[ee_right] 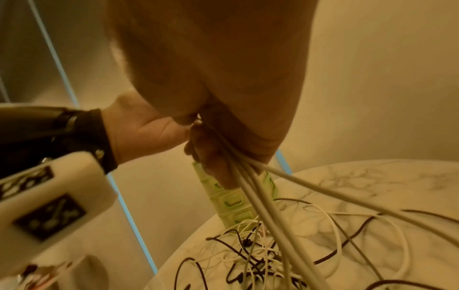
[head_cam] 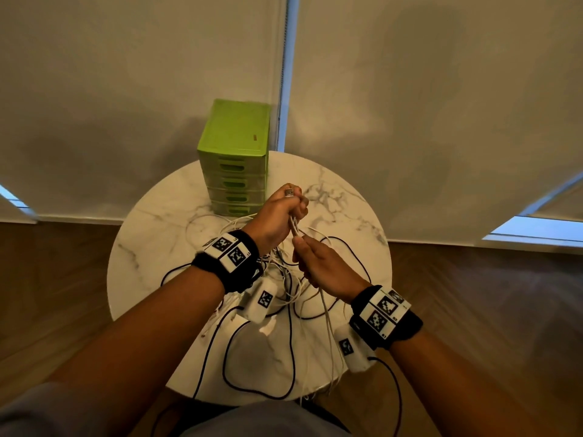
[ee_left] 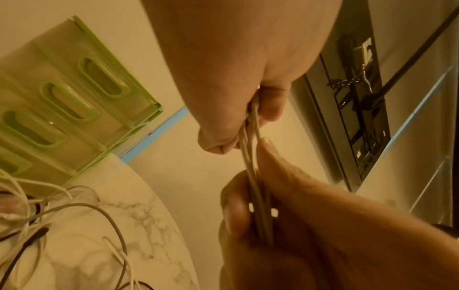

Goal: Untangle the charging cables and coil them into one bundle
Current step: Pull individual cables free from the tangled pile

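Observation:
Several pale cable strands (head_cam: 295,230) run taut between my two hands above the table. My left hand (head_cam: 285,212) grips their upper end in a fist, and a metal USB plug (head_cam: 289,192) sticks out above the thumb. Just below, my right hand (head_cam: 310,263) curls round the same strands (ee_left: 250,166); in the right wrist view they fan out (ee_right: 261,206) from under its palm (ee_right: 223,137). The strands (head_cam: 328,335) then drop past the table's near edge. A tangle of white and black cables (head_cam: 284,272) (ee_right: 248,255) lies on the marble under both hands.
The round marble table (head_cam: 347,200) carries a green drawer unit (head_cam: 235,159) at its far edge, close behind my left hand. A long black cable (head_cam: 293,357) loops across the near half and hangs over the edge. Blinds hang behind, and wooden floor surrounds the table.

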The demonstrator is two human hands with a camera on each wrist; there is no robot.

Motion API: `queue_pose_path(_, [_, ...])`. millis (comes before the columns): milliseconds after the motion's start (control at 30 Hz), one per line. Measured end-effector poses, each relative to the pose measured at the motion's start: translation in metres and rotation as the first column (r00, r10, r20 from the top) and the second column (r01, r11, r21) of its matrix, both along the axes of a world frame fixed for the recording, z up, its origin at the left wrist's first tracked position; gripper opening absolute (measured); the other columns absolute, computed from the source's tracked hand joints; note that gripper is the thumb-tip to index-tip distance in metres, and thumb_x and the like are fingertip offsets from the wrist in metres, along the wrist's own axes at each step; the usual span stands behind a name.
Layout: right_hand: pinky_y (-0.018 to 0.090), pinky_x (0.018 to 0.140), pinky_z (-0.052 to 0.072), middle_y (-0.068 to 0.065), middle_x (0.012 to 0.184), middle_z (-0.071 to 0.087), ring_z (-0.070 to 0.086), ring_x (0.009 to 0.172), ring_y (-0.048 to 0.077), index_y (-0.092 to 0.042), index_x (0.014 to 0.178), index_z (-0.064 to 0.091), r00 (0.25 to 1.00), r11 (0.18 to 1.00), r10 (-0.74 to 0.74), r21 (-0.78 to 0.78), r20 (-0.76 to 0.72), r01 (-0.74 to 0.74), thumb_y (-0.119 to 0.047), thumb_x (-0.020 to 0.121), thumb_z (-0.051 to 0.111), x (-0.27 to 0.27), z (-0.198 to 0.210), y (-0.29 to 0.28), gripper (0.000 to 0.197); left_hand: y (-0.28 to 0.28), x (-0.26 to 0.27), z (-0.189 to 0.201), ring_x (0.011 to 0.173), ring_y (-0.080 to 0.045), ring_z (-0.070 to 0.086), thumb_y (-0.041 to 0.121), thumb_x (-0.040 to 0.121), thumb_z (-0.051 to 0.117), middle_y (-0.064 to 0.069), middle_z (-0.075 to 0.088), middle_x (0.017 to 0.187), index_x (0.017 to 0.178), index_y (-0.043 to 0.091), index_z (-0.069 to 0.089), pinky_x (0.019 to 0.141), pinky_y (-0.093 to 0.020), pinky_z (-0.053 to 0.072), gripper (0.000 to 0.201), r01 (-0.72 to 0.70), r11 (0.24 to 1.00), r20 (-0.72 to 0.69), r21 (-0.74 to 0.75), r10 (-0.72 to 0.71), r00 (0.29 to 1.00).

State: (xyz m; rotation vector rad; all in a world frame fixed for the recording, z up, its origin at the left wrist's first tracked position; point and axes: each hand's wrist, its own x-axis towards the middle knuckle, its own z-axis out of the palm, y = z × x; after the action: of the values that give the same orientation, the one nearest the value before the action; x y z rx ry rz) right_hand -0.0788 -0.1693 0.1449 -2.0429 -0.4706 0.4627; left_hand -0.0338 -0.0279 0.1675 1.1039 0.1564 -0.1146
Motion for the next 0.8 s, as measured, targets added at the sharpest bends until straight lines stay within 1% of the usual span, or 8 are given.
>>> queue_pose_path(100, [0.029,0.061,0.034,-0.011,0.063,0.043,0.04,0.054,0.002,-0.016,0.083,0.047,0.997,0.995,-0.068,0.072,0.032,0.065,-0.045,0.107,0.035,0.007,0.0,-0.002,0.04,0.004,0.002,0.001,0.068,-0.018,0.049,0.003,0.083,0.046,-0.007,0.049,0.081,0.092,0.011,0.042,0.06,-0.023,0.044,0.013,-0.012,0.978,-0.021,-0.208,0.008,1.0])
queue_pose_path(200, [0.031,0.058,0.034,-0.01,0.064,0.043,0.038,0.055,0.005,-0.02,0.086,0.051,0.984,0.966,-0.175,0.199,0.036,0.165,-0.042,0.108,0.036,0.014,0.005,-0.004,0.035,0.011,0.001,-0.006,0.094,-0.029,0.067,0.019,0.084,0.059,-0.017,0.065,0.113,0.125,0.014,0.036,0.083,-0.035,0.056,0.047,-0.011,0.954,-0.02,-0.3,0.006,1.0])
queue_pose_path(300, [0.032,0.054,0.035,-0.01,0.062,0.045,0.04,0.055,0.008,-0.038,0.096,0.058,0.988,0.956,-0.151,0.259,0.027,0.139,-0.044,0.108,0.034,0.017,0.01,-0.003,0.028,0.008,-0.009,-0.015,0.123,-0.026,0.06,0.039,0.086,0.058,-0.016,0.061,0.137,0.132,0.013,0.05,0.107,-0.044,0.045,0.054,0.221,0.975,0.013,0.018,-0.221,0.975])
queue_pose_path(367, [0.026,0.051,0.034,-0.012,0.058,0.046,0.039,0.052,0.006,-0.028,0.104,0.058,0.997,0.975,-0.076,0.209,0.027,0.069,-0.043,0.108,0.033,0.015,0.01,0.0,0.03,0.008,-0.014,-0.018,0.131,-0.016,0.055,0.047,0.094,0.046,-0.006,0.061,0.14,0.126,0.018,0.062,0.113,-0.039,0.038,0.045,0.362,0.918,0.016,0.163,-0.369,0.929])
queue_pose_path(467, [0.03,0.051,0.03,-0.01,0.059,0.041,0.035,0.051,0.01,-0.018,0.085,0.047,0.991,0.967,0.029,0.256,-0.128,0.005,-0.039,0.109,0.035,0.012,0.005,0.009,0.033,0.015,-0.012,-0.021,0.14,-0.009,0.045,0.044,0.107,0.035,0.006,0.059,0.143,0.106,0.015,0.069,0.122,-0.043,0.026,0.045,0.369,0.883,0.037,0.289,-0.396,0.918])
queue_pose_path(633, [0.029,0.066,0.048,0.003,0.06,0.041,0.049,0.059,0.022,-0.011,0.081,0.046,0.902,0.959,0.213,0.256,-0.376,-0.119,-0.044,0.106,0.04,0.009,-0.016,0.004,0.042,0.033,-0.008,-0.014,0.113,-0.031,0.068,0.037,0.109,0.029,-0.012,0.076,0.099,0.072,0.013,0.047,0.108,-0.046,0.044,0.047,0.371,0.926,-0.05,0.078,-0.368,0.929])
queue_pose_path(733, [0.03,0.075,0.051,0.001,0.058,0.037,0.054,0.063,0.024,-0.01,0.073,0.043,0.815,0.95,0.311,0.171,-0.488,-0.26,-0.042,0.106,0.043,0.01,-0.027,-0.012,0.046,0.05,-0.011,-0.013,0.085,-0.037,0.071,0.04,0.107,0.034,-0.008,0.055,0.06,0.071,0.012,0.046,0.095,-0.053,0.053,0.048,0.402,0.916,-0.133,-0.009,-0.399,0.907])
queue_pose_path(800, [0.032,0.074,0.05,-0.002,0.057,0.036,0.05,0.063,0.025,-0.015,0.068,0.042,0.789,0.957,0.279,0.096,-0.547,-0.272,-0.041,0.103,0.05,0.017,-0.031,-0.025,0.044,0.057,-0.011,-0.015,0.066,-0.028,0.061,0.042,0.106,0.038,-0.001,0.037,0.055,0.07,0.015,0.044,0.096,-0.057,0.052,0.046,0.368,0.928,-0.169,-0.056,-0.372,0.913])
